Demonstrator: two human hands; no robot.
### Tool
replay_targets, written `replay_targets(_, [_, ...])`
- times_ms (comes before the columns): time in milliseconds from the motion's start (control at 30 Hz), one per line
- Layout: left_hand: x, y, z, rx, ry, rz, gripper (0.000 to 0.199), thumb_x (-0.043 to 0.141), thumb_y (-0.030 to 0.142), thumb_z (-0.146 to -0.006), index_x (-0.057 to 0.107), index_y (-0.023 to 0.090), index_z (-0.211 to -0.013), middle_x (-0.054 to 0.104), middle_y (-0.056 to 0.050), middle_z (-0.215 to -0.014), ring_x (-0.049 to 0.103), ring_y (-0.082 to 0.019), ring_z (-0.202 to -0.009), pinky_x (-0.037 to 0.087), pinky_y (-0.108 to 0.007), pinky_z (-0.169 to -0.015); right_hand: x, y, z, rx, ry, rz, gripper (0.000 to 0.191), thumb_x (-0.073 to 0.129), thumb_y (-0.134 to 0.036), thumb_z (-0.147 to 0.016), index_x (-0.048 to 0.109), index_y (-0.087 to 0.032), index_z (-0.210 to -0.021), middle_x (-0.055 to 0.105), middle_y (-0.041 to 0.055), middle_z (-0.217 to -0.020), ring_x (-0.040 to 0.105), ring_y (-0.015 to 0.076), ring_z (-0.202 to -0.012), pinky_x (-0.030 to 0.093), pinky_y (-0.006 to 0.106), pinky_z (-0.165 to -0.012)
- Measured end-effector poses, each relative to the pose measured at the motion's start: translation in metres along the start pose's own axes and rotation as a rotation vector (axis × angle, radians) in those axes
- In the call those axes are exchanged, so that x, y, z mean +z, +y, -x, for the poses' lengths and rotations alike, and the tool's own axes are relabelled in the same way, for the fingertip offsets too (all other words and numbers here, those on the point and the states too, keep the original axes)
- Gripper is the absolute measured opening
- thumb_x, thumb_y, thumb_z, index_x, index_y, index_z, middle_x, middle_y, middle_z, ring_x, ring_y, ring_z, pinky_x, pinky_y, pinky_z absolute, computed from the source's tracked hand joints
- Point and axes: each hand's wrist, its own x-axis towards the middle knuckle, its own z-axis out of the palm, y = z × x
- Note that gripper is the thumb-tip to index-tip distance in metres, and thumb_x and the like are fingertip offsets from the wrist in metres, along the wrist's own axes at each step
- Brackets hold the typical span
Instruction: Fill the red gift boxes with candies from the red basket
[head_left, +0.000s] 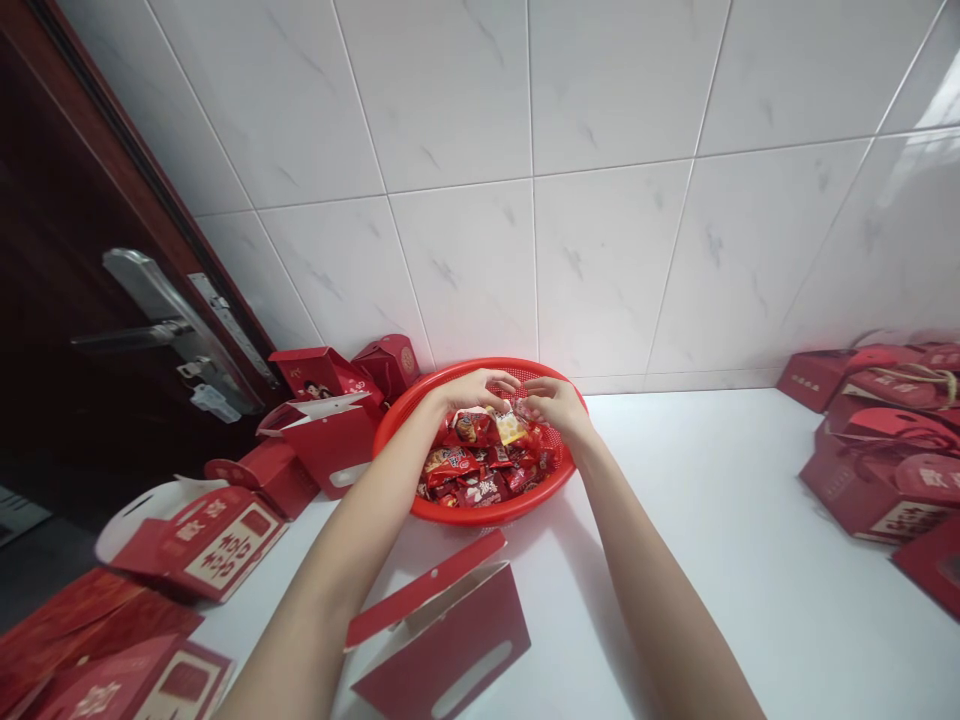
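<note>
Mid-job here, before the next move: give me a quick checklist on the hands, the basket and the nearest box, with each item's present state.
1. Basket stocked: ok, wrapped packets lie in it.
2. Nearest box open: ok, its flap is raised, leaving a gap at the top.
3. Left hand and right hand away from the basket: not ok, both reach over it with fingers bent.
4. Firm hold on the white-and-yellow packet: cannot tell, it shows between the hands but finger contact is unclear.
5. Nearest box within reach: ok, it appears close, between the forearms.
</note>
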Motion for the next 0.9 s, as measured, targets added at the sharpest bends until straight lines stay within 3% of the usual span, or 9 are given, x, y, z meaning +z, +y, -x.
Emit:
replay_targets(167, [0.001,0.004,0.0,0.081,0.039,0.111,0.049,0.082,0.025,-0.062,0.067,0.015,-0.109,0.071,-0.007,-0.103,0.065,-0.015,-0.083,0.05,-0.029,-0.073,0.001,-0.005,0.005,0.002,-0.053,-0.014,0.022,0.076,-0.019,-0.064,0.069,-0.015,-0.085,0.069,0.0021,-0.067,0.064,0.0155,-0.063,0.047,0.023,-0.054])
replay_targets(333, [0.006,0.006,-0.003,0.122,0.116,0.2,0.048,0.084,0.024,-0.059,0.067,0.015,-0.103,0.07,-0.004,-0.095,0.063,-0.012,-0.076,0.049,-0.026,-0.068,0.0,-0.007,0.006,0.025,-0.089,-0.055,0.027,0.071,-0.011,-0.063,0.067,-0.017,-0.088,0.066,-0.0016,-0.056,0.062,0.0157,-0.052,0.047,0.025,-0.049])
replay_targets(467, [0.005,0.005,-0.003,0.057,0.173,0.206,0.035,0.077,0.032,-0.071,0.068,0.014,-0.099,0.07,-0.003,-0.086,0.063,-0.012,-0.071,0.049,-0.026,-0.068,-0.001,-0.006,0.003,0.006,-0.038,-0.091,0.023,0.065,-0.01,-0.062,0.068,-0.016,-0.084,0.064,-0.0021,-0.053,0.062,0.0159,-0.053,0.048,0.026,-0.051])
replay_targets(567, [0.002,0.0,-0.002,-0.139,0.03,-0.042,0.022,0.071,0.031,-0.074,0.071,0.015,-0.089,0.071,-0.003,-0.079,0.065,-0.014,-0.069,0.05,-0.026,-0.066,0.0,-0.007,0.003,-0.007,-0.022,-0.118,0.022,0.064,-0.01,-0.06,0.069,-0.015,-0.081,0.065,-0.0016,-0.054,0.062,0.0156,-0.053,0.049,0.026,-0.053])
replay_targets(667, [0.001,-0.008,-0.002,-0.326,-0.178,-0.334,0.023,0.077,0.025,-0.062,0.074,0.018,-0.083,0.072,-0.003,-0.071,0.065,-0.018,-0.064,0.049,-0.025,-0.058,0.001,-0.007,0.003,-0.009,-0.02,-0.135,0.022,0.065,-0.01,-0.058,0.069,-0.015,-0.079,0.066,-0.0008,-0.056,0.062,0.0155,-0.053,0.05,0.026,-0.053])
replay_targets(800, [0.004,-0.021,-0.01,-0.405,-0.259,-0.491,0.029,0.085,0.02,-0.043,0.074,0.019,-0.07,0.067,-0.001,-0.056,0.06,-0.019,-0.054,0.045,-0.026,-0.053,0.0,-0.006,0.001,-0.007,-0.001,-0.154,0.019,0.065,-0.012,-0.059,0.069,-0.016,-0.077,0.068,0.0,-0.058,0.063,0.0165,-0.054,0.051,0.027,-0.054])
replay_targets(900, [0.01,-0.029,-0.019,-0.438,-0.304,-0.593,0.025,0.088,0.024,-0.04,0.069,0.019,-0.055,0.058,0.001,-0.045,0.056,-0.018,-0.051,0.045,-0.027,-0.053,0.0,-0.006,0.001,-0.011,0.015,-0.167,0.018,0.065,-0.014,-0.06,0.068,-0.017,-0.077,0.068,-0.0005,-0.059,0.063,0.0158,-0.054,0.05,0.027,-0.055])
